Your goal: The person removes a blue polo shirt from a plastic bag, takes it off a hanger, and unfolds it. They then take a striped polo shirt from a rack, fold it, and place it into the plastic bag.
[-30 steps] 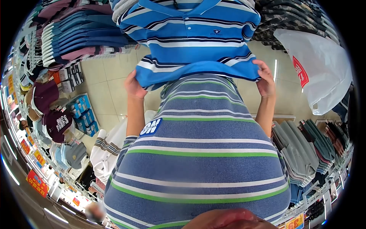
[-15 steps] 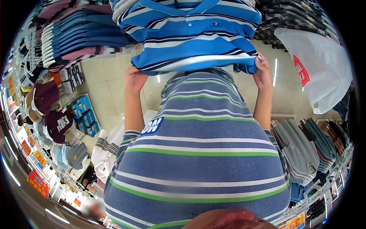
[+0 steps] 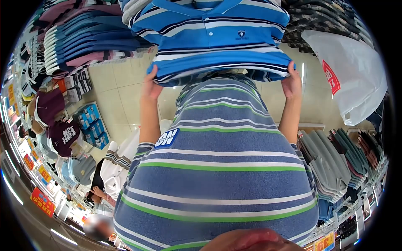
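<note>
A blue polo shirt (image 3: 222,35) with white and dark stripes and a small chest emblem hangs in front of me, its collar toward the top of the view. My left hand (image 3: 151,83) grips the lower left side of its hem, thumb on top. On the other side, my right hand (image 3: 292,81) pinches the hem's right corner. Between the two hands the hem is stretched wide, and part of the shirt's darker inside shows beneath it. Most fingers are hidden behind the cloth.
Blue and maroon shirts (image 3: 92,39) hang at upper left, camouflage garments (image 3: 328,21) at upper right. A white plastic bag (image 3: 356,79) hangs on the right above grey garments (image 3: 322,163). Blue boxes (image 3: 91,125) stand at left. Another person's hand (image 3: 98,192) touches clothing at lower left.
The shirt's hem has spread wider and flatter, and its emblem now shows clearly. My hands have shifted slightly, both still on the hem. The other person's hand at lower left has become clearer.
</note>
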Available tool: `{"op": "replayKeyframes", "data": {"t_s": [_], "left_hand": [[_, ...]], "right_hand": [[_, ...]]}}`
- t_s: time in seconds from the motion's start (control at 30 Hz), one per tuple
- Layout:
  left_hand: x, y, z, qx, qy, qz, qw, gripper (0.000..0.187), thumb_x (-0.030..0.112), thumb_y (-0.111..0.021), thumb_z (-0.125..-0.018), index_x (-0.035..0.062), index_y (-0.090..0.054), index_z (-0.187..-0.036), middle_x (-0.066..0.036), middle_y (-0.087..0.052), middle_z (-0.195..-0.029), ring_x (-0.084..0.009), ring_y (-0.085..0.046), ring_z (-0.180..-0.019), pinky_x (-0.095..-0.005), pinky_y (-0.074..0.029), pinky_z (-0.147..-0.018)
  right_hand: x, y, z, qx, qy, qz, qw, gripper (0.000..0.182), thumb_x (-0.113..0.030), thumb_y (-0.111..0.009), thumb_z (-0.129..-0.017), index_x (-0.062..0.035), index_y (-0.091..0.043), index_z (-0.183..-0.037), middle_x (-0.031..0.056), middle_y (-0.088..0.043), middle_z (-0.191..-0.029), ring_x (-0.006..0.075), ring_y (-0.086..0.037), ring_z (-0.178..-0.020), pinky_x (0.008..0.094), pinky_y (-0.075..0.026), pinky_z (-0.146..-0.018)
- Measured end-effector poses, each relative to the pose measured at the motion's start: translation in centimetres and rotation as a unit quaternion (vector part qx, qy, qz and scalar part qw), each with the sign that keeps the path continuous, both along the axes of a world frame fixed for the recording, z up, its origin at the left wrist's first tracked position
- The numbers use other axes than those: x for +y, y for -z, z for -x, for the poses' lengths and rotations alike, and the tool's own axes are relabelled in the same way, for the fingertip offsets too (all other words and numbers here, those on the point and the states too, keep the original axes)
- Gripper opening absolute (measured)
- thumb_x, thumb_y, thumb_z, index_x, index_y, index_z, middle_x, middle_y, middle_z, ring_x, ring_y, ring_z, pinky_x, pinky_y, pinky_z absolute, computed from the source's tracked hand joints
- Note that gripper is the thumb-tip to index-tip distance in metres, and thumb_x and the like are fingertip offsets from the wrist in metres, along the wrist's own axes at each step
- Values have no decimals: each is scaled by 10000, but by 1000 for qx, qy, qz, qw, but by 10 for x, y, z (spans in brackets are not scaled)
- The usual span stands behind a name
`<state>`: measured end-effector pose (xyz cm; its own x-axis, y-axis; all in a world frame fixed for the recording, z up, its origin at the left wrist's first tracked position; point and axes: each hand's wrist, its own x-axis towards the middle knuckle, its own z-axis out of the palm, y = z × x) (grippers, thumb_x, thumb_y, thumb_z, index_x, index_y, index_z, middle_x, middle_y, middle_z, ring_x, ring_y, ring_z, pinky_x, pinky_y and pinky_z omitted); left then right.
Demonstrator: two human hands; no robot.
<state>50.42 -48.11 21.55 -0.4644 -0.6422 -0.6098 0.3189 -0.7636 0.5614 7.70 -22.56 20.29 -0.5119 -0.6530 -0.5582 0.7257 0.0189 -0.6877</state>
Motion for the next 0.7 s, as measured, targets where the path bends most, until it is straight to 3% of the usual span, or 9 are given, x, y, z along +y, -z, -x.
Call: {"op": "replayKeyframes", "data": {"t_s": [0.17, 0.3, 0.4, 0.47, 0.53, 0.6, 0.63, 0.67, 0.7], "left_hand": [[-11, -24, -9, -11, -21, 76, 997, 444, 208, -579, -993, -74, -503, -1327, -189, -588, -1322, -333, -572, -1222, -479, -434, -1064], [-6, -23, -12, 30, -34, 58, 997, 506, 223, -589, -973, -77, -467, -1361, -210, -543, -1372, -368, -509, -1287, -507, -371, -1114], [3, -14, -4, 15, -58, 62, 996, 642, 363, -513, -986, -70, -380, -1440, -227, -448, -1471, -388, -419, -1368, -527, -281, -1164], [6, 4, -2, 285, -61, -93, 952, 740, 454, -473, -988, -67, -300, -1484, -235, -360, -1532, -398, -357, -1410, -527, -254, -1176], [13, 10, 6, 332, -27, -116, 936, 790, 508, -459, -984, -57, -267, -1501, -237, -323, -1552, -398, -319, -1432, -524, -228, -1187], [18, 13, 14, 357, 5, -136, 924, 817, 544, -461, -978, -53, -269, -1501, -241, -318, -1554, -398, -318, -1433, -517, -225, -1190], [19, 14, 16, 312, -1, -139, 940, 784, 529, -494, -971, -27, -314, -1494, -225, -366, -1533, -393, -348, -1417, -510, -238, -1187], [21, 11, 20, 312, -1, -138, 940, 784, 529, -494, -971, -27, -314, -1494, -225, -366, -1533, -393, -348, -1417, -510, -238, -1187], [21, 7, 25, 145, -3, -66, 987, 760, 513, -513, -966, -11, -339, -1488, -215, -392, -1519, -390, -368, -1404, -509, -247, -1184]], "right_hand": [[7, -7, 5, 38, -23, 20, 999, 391, -328, -627, -978, 14, -615, -1166, 105, -683, -1103, 199, -641, -1029, 366, -471, -954], [11, -4, 1, 6, -52, 64, 997, 358, -298, -619, -983, 20, -631, -1146, 109, -691, -1097, 185, -662, -997, 346, -511, -902], [7, -5, -3, -38, -102, 52, 993, 416, -323, -619, -978, 16, -603, -1217, 111, -682, -1129, 201, -676, -986, 339, -540, -875], [-4, -13, -16, -62, -130, -98, 985, 411, -327, -623, -974, 10, -606, -1209, 106, -686, -1110, 184, -684, -957, 306, -547, -851], [-4, -7, -17, -85, -154, -92, 980, 371, -291, -626, -972, 3, -612, -1199, 99, -690, -1090, 170, -685, -956, 311, -549, -855], [0, 9, -21, -37, -89, -28, 995, 335, -235, -625, -969, 8, -611, -1200, 101, -692, -1097, 193, -685, -971, 318, -546, -870], [2, 15, -21, -40, -77, 59, 994, 318, -178, -615, -963, 17, -605, -1215, 133, -687, -1141, 239, -681, -1022, 347, -544, -914], [2, 16, -16, -41, -77, 59, 994, 318, -178, -615, -963, 17, -605, -1215, 133, -687, -1141, 239, -681, -1022, 347, -544, -914], [2, 17, -10, -67, -83, 103, 989, 324, -165, -602, -966, 18, -596, -1233, 151, -680, -1162, 259, -675, -1048, 364, -539, -937]]}}
